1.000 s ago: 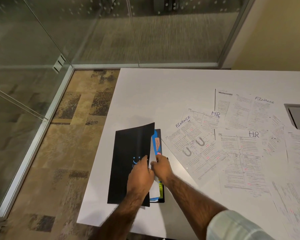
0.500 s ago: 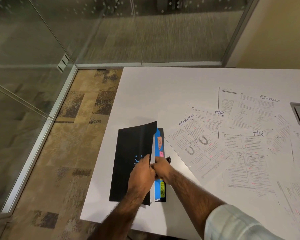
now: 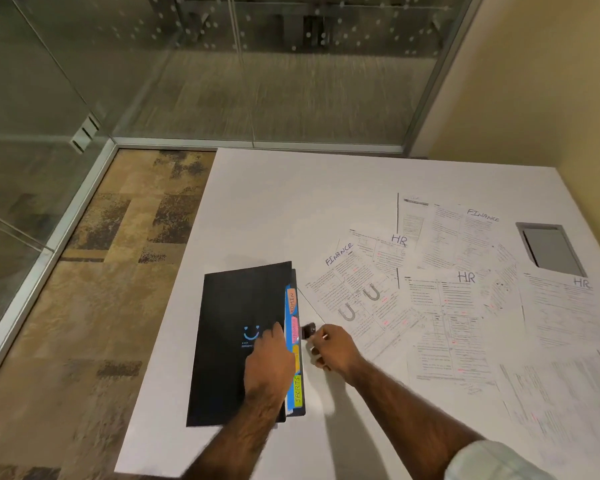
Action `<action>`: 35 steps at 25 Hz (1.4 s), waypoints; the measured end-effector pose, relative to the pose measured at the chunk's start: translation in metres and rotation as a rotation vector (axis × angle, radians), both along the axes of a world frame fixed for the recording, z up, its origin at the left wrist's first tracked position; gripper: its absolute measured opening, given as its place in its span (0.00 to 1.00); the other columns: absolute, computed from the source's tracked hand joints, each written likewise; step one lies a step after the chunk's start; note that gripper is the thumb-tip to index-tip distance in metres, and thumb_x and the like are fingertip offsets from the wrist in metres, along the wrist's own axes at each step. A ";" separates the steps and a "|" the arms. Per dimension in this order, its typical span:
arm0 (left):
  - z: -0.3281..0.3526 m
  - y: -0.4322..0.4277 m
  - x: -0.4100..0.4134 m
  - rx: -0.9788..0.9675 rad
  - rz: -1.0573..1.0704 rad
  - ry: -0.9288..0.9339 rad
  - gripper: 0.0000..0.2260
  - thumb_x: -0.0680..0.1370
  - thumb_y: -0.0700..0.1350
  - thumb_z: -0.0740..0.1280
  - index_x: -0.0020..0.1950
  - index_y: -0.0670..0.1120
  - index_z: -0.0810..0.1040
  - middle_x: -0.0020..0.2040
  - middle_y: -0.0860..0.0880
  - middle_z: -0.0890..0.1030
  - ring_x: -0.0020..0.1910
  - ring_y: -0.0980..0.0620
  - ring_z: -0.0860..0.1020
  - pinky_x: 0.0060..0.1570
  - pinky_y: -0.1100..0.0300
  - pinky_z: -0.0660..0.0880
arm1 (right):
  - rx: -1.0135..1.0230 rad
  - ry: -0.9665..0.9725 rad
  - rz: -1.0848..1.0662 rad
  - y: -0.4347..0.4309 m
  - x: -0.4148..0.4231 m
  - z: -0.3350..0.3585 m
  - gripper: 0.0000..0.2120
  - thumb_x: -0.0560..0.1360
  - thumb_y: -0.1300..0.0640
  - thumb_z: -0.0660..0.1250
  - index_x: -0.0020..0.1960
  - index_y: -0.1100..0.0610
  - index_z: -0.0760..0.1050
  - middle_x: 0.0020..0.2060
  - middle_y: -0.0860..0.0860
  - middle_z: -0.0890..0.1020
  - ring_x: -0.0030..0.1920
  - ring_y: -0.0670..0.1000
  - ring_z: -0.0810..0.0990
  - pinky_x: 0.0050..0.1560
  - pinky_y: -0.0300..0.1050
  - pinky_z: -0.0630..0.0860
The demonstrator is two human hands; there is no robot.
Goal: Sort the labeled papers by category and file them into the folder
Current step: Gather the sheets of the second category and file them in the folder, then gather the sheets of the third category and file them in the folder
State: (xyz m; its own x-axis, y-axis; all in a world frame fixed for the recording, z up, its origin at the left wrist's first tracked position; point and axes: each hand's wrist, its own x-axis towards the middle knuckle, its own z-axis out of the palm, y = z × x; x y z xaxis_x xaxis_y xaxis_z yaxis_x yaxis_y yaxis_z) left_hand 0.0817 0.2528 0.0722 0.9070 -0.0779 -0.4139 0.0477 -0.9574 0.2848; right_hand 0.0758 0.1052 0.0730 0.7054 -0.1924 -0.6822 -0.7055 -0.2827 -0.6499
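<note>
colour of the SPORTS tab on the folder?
Yellow-green, on the SPORTS tab low on the folder's right edge; head view, the only one.

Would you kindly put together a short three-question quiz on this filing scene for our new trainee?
1. True or false: the left hand rests on the black folder cover.
2. Which handwritten label appears on more of the loose papers in view: HR or FINANCE?
3. Multiple choice: the green tab at the folder's near end reads A) ADMIN, B) SPORTS, C) LEGAL.

Key
1. True.
2. HR: three sheets, such as the HR paper, against two like the FINANCE paper.
3. B; the orange tab at the far end reads ADMIN.
</note>
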 end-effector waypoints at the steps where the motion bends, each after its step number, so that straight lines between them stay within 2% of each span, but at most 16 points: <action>1: -0.005 -0.001 -0.002 0.057 -0.040 -0.035 0.22 0.80 0.53 0.68 0.71 0.48 0.67 0.61 0.49 0.78 0.56 0.52 0.80 0.47 0.62 0.80 | -0.022 0.011 -0.048 -0.016 -0.009 0.002 0.07 0.80 0.60 0.62 0.47 0.63 0.75 0.39 0.56 0.82 0.32 0.50 0.79 0.28 0.37 0.76; 5: -0.019 -0.014 -0.009 0.185 -0.166 -0.166 0.15 0.77 0.49 0.68 0.61 0.44 0.75 0.53 0.44 0.77 0.50 0.47 0.78 0.44 0.56 0.79 | -0.133 0.045 -0.161 -0.075 -0.046 0.007 0.09 0.76 0.60 0.64 0.47 0.66 0.79 0.37 0.58 0.85 0.28 0.51 0.79 0.28 0.42 0.74; 7: -0.021 -0.028 -0.012 0.131 -0.212 -0.201 0.19 0.72 0.48 0.73 0.60 0.42 0.79 0.50 0.42 0.80 0.47 0.43 0.79 0.44 0.50 0.78 | -0.164 0.072 -0.213 -0.100 -0.068 0.007 0.09 0.76 0.59 0.65 0.47 0.65 0.79 0.39 0.60 0.86 0.29 0.51 0.80 0.29 0.42 0.73; 11: -0.023 -0.072 -0.024 -0.042 -0.447 -0.243 0.28 0.68 0.53 0.78 0.65 0.44 0.81 0.65 0.40 0.81 0.63 0.40 0.80 0.62 0.43 0.77 | -0.198 0.096 -0.340 -0.145 -0.112 0.006 0.09 0.77 0.58 0.66 0.44 0.64 0.78 0.35 0.56 0.84 0.30 0.53 0.79 0.30 0.43 0.73; 14: -0.014 -0.116 -0.036 -0.097 -0.576 -0.135 0.30 0.77 0.57 0.67 0.77 0.48 0.69 0.80 0.42 0.62 0.79 0.40 0.61 0.76 0.44 0.60 | -0.195 0.085 -0.413 -0.172 -0.133 0.005 0.09 0.78 0.58 0.65 0.42 0.61 0.76 0.33 0.55 0.81 0.30 0.53 0.76 0.29 0.43 0.70; 16: -0.009 -0.143 -0.042 -0.093 -0.643 -0.097 0.31 0.82 0.58 0.57 0.83 0.50 0.53 0.83 0.45 0.45 0.82 0.43 0.45 0.80 0.46 0.47 | -0.214 0.063 -0.407 -0.189 -0.139 0.001 0.09 0.77 0.57 0.65 0.39 0.59 0.75 0.32 0.53 0.81 0.30 0.52 0.76 0.29 0.43 0.71; 17: -0.010 -0.158 -0.045 -0.086 -0.678 -0.094 0.31 0.83 0.59 0.55 0.83 0.51 0.49 0.83 0.46 0.41 0.82 0.43 0.41 0.80 0.47 0.44 | -0.235 0.057 -0.398 -0.199 -0.142 0.000 0.10 0.77 0.56 0.65 0.38 0.58 0.75 0.32 0.51 0.81 0.31 0.50 0.77 0.30 0.42 0.72; 19: -0.015 -0.182 -0.050 -0.038 -0.757 -0.078 0.32 0.82 0.60 0.55 0.83 0.51 0.48 0.82 0.47 0.39 0.82 0.42 0.41 0.80 0.45 0.46 | -0.277 0.025 -0.365 -0.215 -0.147 -0.004 0.12 0.77 0.55 0.66 0.36 0.55 0.73 0.32 0.47 0.80 0.31 0.45 0.76 0.32 0.37 0.72; 22: -0.024 -0.223 -0.063 -0.029 -0.828 -0.059 0.34 0.79 0.60 0.59 0.82 0.48 0.58 0.80 0.45 0.43 0.81 0.37 0.52 0.77 0.40 0.55 | -0.378 -0.029 -0.315 -0.249 -0.161 -0.009 0.15 0.78 0.52 0.66 0.34 0.51 0.67 0.32 0.45 0.77 0.34 0.43 0.74 0.35 0.36 0.69; 24: -0.026 -0.253 -0.074 0.012 -0.881 -0.015 0.35 0.79 0.61 0.59 0.82 0.49 0.54 0.80 0.45 0.40 0.82 0.37 0.49 0.77 0.40 0.51 | -0.431 -0.054 -0.354 -0.278 -0.176 -0.015 0.10 0.77 0.49 0.66 0.38 0.47 0.71 0.38 0.44 0.79 0.41 0.48 0.78 0.42 0.41 0.71; 25: -0.027 -0.267 -0.081 0.036 -0.914 0.007 0.36 0.79 0.61 0.58 0.83 0.50 0.50 0.80 0.46 0.37 0.82 0.38 0.45 0.78 0.41 0.48 | -0.473 -0.064 -0.382 -0.291 -0.186 -0.019 0.05 0.77 0.48 0.67 0.44 0.47 0.74 0.43 0.46 0.80 0.47 0.50 0.79 0.47 0.44 0.73; 26: -0.026 -0.282 -0.087 0.041 -0.948 0.017 0.36 0.80 0.60 0.57 0.83 0.50 0.47 0.80 0.46 0.36 0.82 0.39 0.42 0.78 0.42 0.46 | -0.516 -0.077 -0.417 -0.305 -0.195 -0.024 0.06 0.78 0.48 0.68 0.52 0.49 0.78 0.49 0.48 0.81 0.53 0.52 0.79 0.54 0.46 0.74; 29: -0.019 -0.328 -0.105 0.041 -1.054 0.044 0.36 0.80 0.59 0.59 0.83 0.52 0.46 0.83 0.47 0.39 0.82 0.41 0.41 0.79 0.42 0.47 | -0.651 -0.057 -0.548 -0.354 -0.224 -0.034 0.25 0.77 0.46 0.70 0.70 0.57 0.74 0.67 0.55 0.78 0.69 0.58 0.74 0.69 0.53 0.70; 31: -0.017 -0.353 -0.115 0.061 -1.151 0.051 0.36 0.80 0.58 0.60 0.83 0.52 0.47 0.84 0.48 0.41 0.82 0.40 0.42 0.79 0.42 0.48 | -0.713 0.059 -0.578 -0.388 -0.241 -0.034 0.35 0.77 0.42 0.69 0.77 0.58 0.65 0.77 0.60 0.67 0.78 0.62 0.63 0.75 0.58 0.64; 33: -0.019 -0.374 -0.124 0.087 -1.235 0.064 0.36 0.80 0.57 0.60 0.83 0.53 0.46 0.84 0.49 0.41 0.82 0.41 0.41 0.79 0.42 0.47 | -0.731 0.172 -0.590 -0.418 -0.259 -0.036 0.43 0.77 0.40 0.68 0.82 0.58 0.53 0.81 0.62 0.56 0.81 0.65 0.53 0.77 0.61 0.59; 35: -0.021 -0.391 -0.131 0.118 -1.285 0.084 0.35 0.80 0.57 0.59 0.83 0.52 0.46 0.84 0.49 0.41 0.82 0.42 0.40 0.78 0.42 0.43 | -0.759 0.234 -0.582 -0.439 -0.274 -0.039 0.48 0.76 0.38 0.69 0.83 0.57 0.46 0.82 0.63 0.51 0.81 0.67 0.48 0.78 0.63 0.56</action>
State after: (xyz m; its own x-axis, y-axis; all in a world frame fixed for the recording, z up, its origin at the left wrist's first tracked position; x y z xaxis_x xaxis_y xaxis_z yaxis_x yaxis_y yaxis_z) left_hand -0.0494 -0.1378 0.0515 0.1802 -0.8287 -0.5298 -0.9067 -0.3487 0.2370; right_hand -0.1984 -0.3339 0.0339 0.2241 -0.9117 -0.3443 -0.9547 -0.1344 -0.2656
